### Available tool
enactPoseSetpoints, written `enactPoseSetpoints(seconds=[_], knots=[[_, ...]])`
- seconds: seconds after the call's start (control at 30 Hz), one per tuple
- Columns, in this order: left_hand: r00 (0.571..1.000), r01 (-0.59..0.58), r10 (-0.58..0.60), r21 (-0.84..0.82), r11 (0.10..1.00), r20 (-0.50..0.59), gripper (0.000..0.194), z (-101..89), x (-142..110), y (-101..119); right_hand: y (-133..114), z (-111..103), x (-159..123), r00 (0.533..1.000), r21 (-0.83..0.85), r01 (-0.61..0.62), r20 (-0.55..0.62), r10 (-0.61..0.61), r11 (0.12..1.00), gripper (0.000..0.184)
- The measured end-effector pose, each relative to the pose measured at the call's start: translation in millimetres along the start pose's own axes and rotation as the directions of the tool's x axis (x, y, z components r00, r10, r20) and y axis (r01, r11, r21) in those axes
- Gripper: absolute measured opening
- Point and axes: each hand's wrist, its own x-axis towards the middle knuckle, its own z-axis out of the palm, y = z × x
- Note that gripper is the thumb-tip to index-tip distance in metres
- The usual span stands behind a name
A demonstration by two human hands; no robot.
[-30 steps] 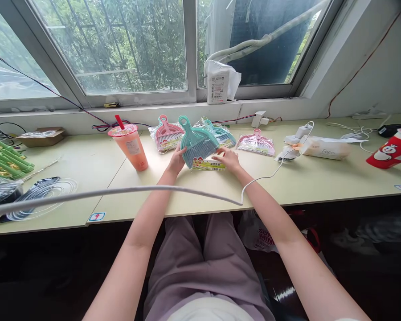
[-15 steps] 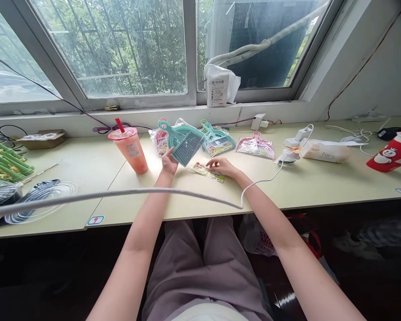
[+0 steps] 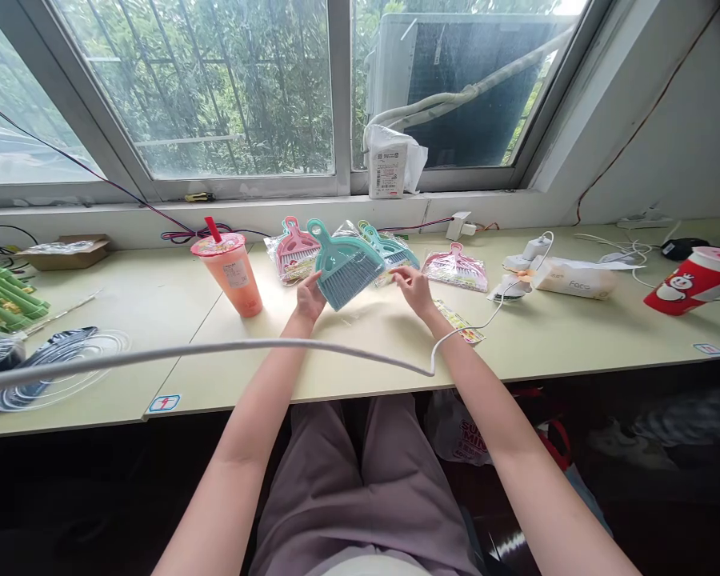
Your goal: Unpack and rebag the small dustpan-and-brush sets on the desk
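My left hand (image 3: pixel 310 299) grips the left side of a teal dustpan and brush set (image 3: pixel 349 268), held tilted above the table with its grey bristles towards me. Close to the set's right corner, my right hand (image 3: pixel 415 291) has its thumb and fingers pinched together. What lies between those fingertips is too small to make out. A printed label card (image 3: pixel 461 323) lies on the table beside my right wrist. Behind the set are a wrapped pink dustpan set (image 3: pixel 294 250) and a wrapped teal one (image 3: pixel 396 250), partly hidden. Another wrapped pink set (image 3: pixel 456 268) lies to the right.
An orange drink cup (image 3: pixel 231 276) with a red straw stands left of my hands. A white cable (image 3: pixel 216 346) crosses low in front. Plugs (image 3: pixel 525 256), a tissue pack (image 3: pixel 576 278) and a tilted red cup (image 3: pixel 696 280) are at right. Green bundles (image 3: pixel 6 296) lie far left.
The label card has gone from the middle of the table to beside my right wrist. My right hand has risen to the set's right corner. The set has moved slightly right and turned.
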Motion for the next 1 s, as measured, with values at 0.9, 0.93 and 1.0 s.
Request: enactPoseSetpoints(seconds=[0.9,0.93,1.0], knots=[[0.998,0.041,-0.042,0.017,0.999,0.045,0.04,5.4,-2,-4,-2,3,1,0.872,0.654,-0.489,0.348,0.345,0.577,0.021],[1.0,0.013,-0.013,0.008,1.0,0.028,0.04,5.8,-1,-5,-2,3,0,0.869,0.648,-0.493,0.347,0.352,0.581,0.02],[1.0,-0.027,0.027,-0.004,1.0,-0.01,0.042,5.2,1,-5,-3,3,0,0.868,0.639,-0.496,0.345,0.357,0.588,0.02]])
